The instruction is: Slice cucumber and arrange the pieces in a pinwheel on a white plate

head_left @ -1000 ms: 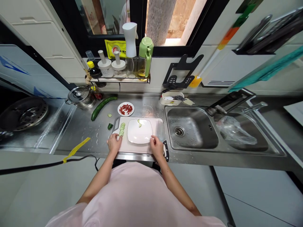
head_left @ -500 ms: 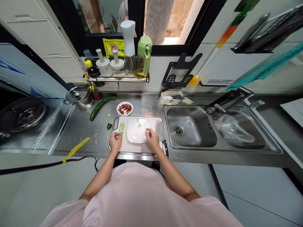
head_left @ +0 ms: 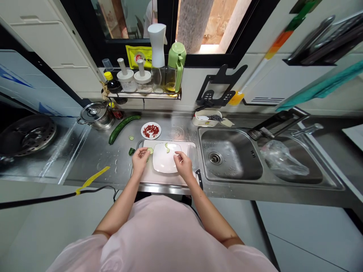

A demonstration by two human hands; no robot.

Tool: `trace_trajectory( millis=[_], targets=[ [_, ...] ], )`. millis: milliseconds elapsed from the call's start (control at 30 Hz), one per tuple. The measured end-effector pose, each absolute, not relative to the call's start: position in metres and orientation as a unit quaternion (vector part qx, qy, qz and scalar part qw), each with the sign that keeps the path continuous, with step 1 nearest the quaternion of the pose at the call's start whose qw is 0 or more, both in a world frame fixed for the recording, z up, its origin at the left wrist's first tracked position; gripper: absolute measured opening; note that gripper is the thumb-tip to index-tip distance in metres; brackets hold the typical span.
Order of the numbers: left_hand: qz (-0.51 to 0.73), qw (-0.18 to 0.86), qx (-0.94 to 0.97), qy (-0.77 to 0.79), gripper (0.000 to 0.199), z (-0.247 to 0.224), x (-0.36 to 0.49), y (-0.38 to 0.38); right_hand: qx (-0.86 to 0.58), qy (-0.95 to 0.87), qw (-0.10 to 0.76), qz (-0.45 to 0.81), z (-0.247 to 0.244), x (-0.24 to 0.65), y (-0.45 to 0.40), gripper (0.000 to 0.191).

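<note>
My left hand (head_left: 140,161) is closed in a pinch on a cucumber slice (head_left: 150,150), held just off the left rim of the white plate (head_left: 164,162). The plate rests on a pale cutting board (head_left: 159,181). Small cut cucumber pieces (head_left: 167,150) lie near the plate's far edge. Over the plate's right side, my right hand (head_left: 183,165) has its fingertips drawn together; whatever they hold, if anything, is too small to make out. My left hand mostly hides the other slices on the board. A knife with a black handle (head_left: 199,179) lies at the board's right side.
Beyond the board stand a small plate of chopped red pieces (head_left: 151,131), a whole cucumber (head_left: 121,129) and a lidded steel pot (head_left: 96,116). A cucumber end (head_left: 131,151) lies left of the board. To the right is a double sink (head_left: 231,155) with a plastic bag (head_left: 283,156).
My left hand has lifted from the row of slices on the board and moved up toward the plate with one cucumber slice. My right hand stays over the plate's right side.
</note>
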State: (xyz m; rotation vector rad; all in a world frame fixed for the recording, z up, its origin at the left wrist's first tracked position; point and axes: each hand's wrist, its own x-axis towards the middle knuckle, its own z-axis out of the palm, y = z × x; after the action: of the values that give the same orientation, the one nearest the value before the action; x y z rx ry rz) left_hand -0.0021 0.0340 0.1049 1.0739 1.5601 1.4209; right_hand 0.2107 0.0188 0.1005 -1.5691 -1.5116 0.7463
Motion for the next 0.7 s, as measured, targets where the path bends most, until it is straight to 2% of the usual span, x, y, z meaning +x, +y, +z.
trace_trajectory(
  millis=[333,567,700],
  targets=[
    [0.584,0.449,0.441,0.513,0.031,0.159,0.029,0.045,-0.518,-0.64,0.466,0.325,0.17,0.19,0.046,0.023],
    [0.56,0.431,0.498,0.502,0.029,0.174,0.034,0.043,-0.475,-0.68,0.453,0.327,0.183,0.183,0.053,0.019],
    [0.577,0.456,0.468,0.49,0.034,0.177,0.038,0.042,-0.481,-0.678,0.45,0.325,0.184,0.18,0.054,0.021]
  ],
)
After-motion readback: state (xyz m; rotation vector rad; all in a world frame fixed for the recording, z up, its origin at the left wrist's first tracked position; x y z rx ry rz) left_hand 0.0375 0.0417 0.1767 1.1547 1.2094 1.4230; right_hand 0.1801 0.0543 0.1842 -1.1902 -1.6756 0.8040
